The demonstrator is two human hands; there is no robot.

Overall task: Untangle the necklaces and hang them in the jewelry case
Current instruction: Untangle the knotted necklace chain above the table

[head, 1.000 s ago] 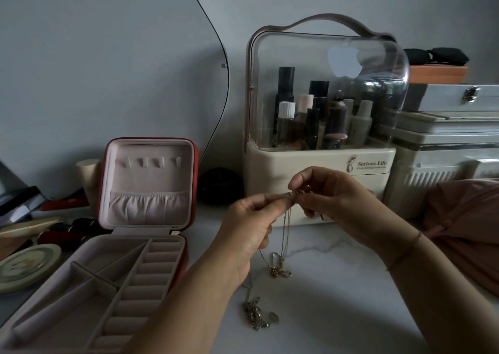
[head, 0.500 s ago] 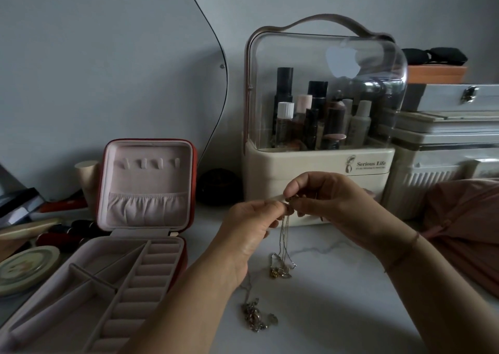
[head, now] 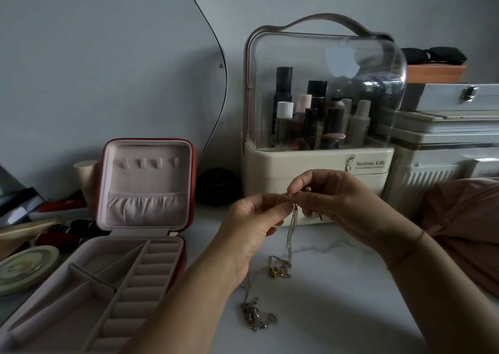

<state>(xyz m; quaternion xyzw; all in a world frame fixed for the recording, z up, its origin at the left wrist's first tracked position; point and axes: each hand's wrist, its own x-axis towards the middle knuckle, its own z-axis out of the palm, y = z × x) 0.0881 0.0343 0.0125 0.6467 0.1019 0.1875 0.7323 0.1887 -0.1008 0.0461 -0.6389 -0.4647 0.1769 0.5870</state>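
Over the pale tabletop point(head: 351, 316), left hand point(head: 251, 226) and right hand point(head: 337, 199) pinch a thin chain point(head: 293, 226); I judge it limp, snag-prone, best held at its top.

A pale worktop point(head: 351, 313) carries an open jewelry case point(head: 113, 272) at the left, a cosmetics box point(head: 310, 170) at the back, a pink cloth point(head: 469, 226) at the right, and a tangled necklace point(head: 253, 316) near the front.
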